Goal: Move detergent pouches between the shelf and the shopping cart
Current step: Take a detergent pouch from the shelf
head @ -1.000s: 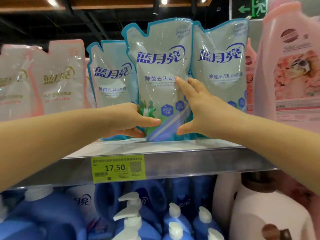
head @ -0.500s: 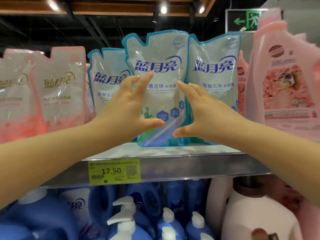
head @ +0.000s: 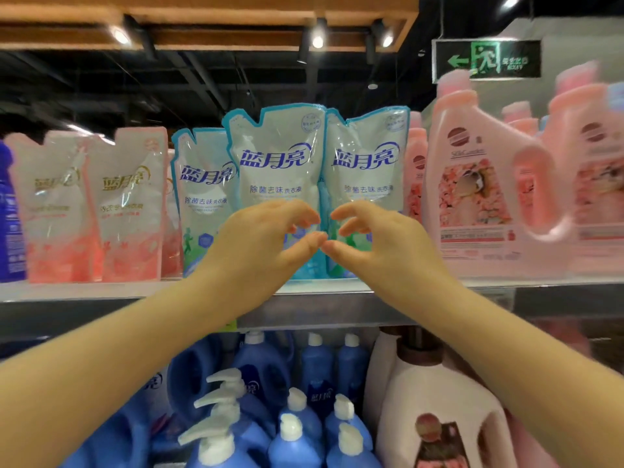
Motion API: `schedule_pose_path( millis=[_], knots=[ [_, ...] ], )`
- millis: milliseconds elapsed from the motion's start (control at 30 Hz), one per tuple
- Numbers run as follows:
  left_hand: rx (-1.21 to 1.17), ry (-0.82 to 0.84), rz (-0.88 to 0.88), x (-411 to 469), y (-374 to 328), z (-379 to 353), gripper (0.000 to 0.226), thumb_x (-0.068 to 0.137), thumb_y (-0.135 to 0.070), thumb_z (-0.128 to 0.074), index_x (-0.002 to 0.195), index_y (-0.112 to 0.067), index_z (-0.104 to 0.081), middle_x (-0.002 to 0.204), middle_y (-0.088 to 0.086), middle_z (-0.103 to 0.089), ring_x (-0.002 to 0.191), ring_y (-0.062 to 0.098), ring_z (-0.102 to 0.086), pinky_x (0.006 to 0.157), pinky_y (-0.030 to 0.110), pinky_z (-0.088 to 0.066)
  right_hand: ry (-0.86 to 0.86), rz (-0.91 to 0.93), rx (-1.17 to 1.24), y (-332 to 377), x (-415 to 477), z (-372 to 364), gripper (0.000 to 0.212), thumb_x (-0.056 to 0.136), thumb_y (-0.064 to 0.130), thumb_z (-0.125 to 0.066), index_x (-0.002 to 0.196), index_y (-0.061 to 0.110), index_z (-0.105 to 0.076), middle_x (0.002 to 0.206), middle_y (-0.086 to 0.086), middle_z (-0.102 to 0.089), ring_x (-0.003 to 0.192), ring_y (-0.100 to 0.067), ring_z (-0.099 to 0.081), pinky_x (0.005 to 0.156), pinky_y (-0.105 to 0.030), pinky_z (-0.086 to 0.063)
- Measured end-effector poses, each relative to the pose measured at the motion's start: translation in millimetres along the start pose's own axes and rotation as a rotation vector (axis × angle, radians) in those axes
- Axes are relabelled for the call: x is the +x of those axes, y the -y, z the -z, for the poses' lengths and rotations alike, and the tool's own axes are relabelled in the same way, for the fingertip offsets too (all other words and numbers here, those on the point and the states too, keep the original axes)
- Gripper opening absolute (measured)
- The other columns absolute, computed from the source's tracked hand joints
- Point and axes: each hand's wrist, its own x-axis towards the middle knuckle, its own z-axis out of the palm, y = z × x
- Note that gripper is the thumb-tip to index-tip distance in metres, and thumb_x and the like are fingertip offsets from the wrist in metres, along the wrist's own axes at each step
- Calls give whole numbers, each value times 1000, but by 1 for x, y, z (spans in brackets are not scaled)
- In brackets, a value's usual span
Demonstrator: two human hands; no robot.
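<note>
Pouch (head: pixel 280 163) upright on shelf (head: pixel 337 309) between two like it, left hand (head: pixel 263 244) and right hand (head: pixel 381 248) just in front, fingers (head: pixel 300 214) loosely curled, holding nothing; likely a shelf-side grasp pending, needing both sides pinched low, then lifted clear.

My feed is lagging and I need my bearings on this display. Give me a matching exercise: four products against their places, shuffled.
Products:
1. blue-edged pouches
2. pink pouches
3. pink jugs
4. blue pump bottles

Places:
A. below the shelf
B. on the shelf, right
C. on the shelf, left
D. on the shelf, middle

Pairs: 1-D, 2-C, 3-B, 4-A
</note>
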Motion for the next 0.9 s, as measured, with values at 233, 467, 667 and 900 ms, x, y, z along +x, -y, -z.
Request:
schedule_pose_path(
  millis=[233, 467, 667, 900],
  knots=[
    [-159, -139, 123, -36, -60, 3, 29, 81, -46, -48, 81, -25, -68, 69, -19, -62, 73, -18, -53, 70, 1, -36, -78, -51, 185, 14, -58, 27, 21, 86, 41, -61, 103, 29, -63, 85, 16, -63, 90, -6, -61, 92, -41, -43],
    [-485, -270, 392, -110, -152, 24, 12, 87, -26, -60, 84, -38, -59, 69, -17, -65, 68, -7, -59, 62, 5, -40, -211, -218, 344, 59, -156, 53, 16, 81, 38, -61, 93, 29, -66, 80, 15, -68, 88, -10, -64, 89, -45, -46],
    [-602, -188, 467, -189, -227, 40, 21, 88, -19, -61, 82, -39, -56, 67, -20, -60, 68, -11, -57, 62, 2, -38, -241, -425, 268, 80, -271, 86, 11, 84, 32, -65, 94, 29, -66, 82, 13, -67, 84, -7, -63, 83, -38, -49],
    [-724, 198, 604, -288, -329, 31, 14, 88, -25, -60, 101, -26, -65, 74, -15, -62, 70, -4, -58, 68, 8, -44, -164, -779, 173, 72, -428, 146, 13, 87, 31, -63, 99, 27, -62, 81, 17, -61, 78, -2, -60, 71, -19, -47]
  ],
)
